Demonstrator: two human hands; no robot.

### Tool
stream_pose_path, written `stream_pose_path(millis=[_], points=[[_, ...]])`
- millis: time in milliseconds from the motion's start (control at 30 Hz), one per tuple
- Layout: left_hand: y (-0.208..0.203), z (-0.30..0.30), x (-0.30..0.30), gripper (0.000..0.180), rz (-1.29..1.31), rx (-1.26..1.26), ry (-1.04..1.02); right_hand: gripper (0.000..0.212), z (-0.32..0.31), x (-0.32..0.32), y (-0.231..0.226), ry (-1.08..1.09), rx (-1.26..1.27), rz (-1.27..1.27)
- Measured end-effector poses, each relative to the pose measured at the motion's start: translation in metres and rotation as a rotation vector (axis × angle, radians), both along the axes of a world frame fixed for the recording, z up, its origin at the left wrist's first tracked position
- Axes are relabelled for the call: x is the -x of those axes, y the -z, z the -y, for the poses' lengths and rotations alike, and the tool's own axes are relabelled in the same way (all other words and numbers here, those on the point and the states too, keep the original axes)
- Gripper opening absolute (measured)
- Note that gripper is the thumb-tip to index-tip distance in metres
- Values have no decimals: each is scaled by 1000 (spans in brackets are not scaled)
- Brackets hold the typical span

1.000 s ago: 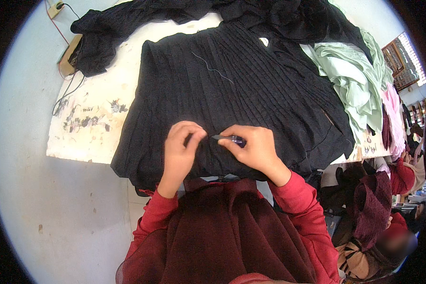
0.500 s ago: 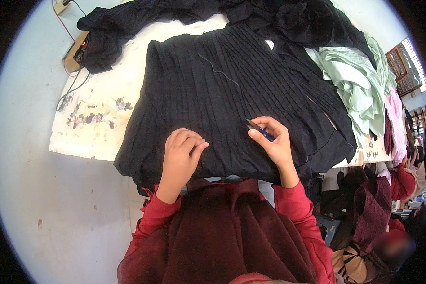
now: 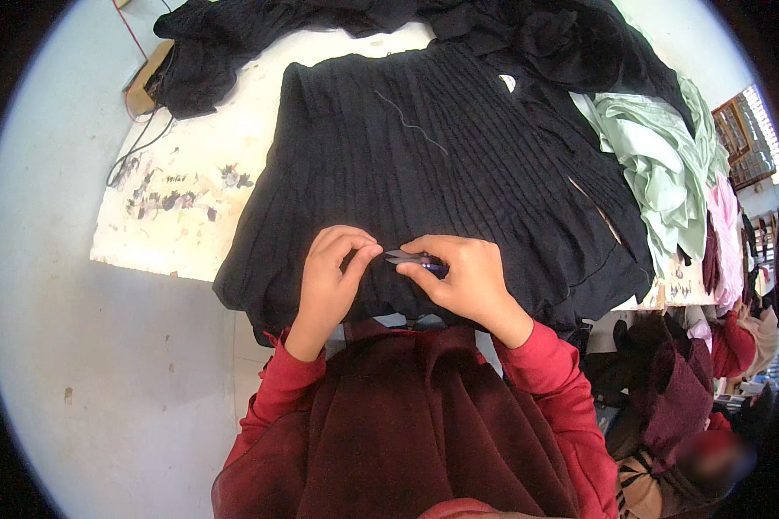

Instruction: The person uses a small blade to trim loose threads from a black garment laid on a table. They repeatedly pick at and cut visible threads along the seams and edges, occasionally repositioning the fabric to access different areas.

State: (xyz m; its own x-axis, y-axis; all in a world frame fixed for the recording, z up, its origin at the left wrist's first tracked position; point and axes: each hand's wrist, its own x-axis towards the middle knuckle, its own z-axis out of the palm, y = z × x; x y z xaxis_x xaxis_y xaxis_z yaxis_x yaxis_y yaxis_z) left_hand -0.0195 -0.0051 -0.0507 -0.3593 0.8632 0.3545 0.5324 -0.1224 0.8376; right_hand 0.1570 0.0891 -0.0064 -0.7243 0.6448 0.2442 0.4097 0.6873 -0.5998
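A black pleated garment lies spread over the table in front of me, and a loose pale thread curls across its upper part. My right hand holds small thread snips with a dark blue handle, their blades pointing left. Close to the blade tips, my left hand is pinched, thumb against fingers, above the near part of the garment. Whatever lies between those fingertips is too small to make out.
The pale, stained tabletop shows at the left. More black cloth is heaped along the far side. Light green fabric and pink fabric hang at the right. A power box with cords sits far left. Another person is at lower right.
My right hand has moved left and nearer with the snips, bringing their blades up to my left fingertips. My left hand stays pinched in nearly the same place.
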Motion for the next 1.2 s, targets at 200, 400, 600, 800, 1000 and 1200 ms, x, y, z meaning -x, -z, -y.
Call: stream_pose_path(millis=[200,400,600,800,1000,1200], points=[[3,-1,-1,9,35,-16,-1,20,-1,5,3,-8,-68,-10],[4,-1,-1,8,11,-13,-10,17,0,6,5,-9,-123,1],[2,-1,0,8,37,-7,-56,18,0,5,6,24,-60,-4],[0,0,1,9,51,29,-54,21,0,10,5,-24,-52,-23],[2,-1,0,10,57,5,-56,21,1,16,6,-36,-104,20],[2,-1,0,7,59,1,-70,19,2,18,6,-25,-89,44]])
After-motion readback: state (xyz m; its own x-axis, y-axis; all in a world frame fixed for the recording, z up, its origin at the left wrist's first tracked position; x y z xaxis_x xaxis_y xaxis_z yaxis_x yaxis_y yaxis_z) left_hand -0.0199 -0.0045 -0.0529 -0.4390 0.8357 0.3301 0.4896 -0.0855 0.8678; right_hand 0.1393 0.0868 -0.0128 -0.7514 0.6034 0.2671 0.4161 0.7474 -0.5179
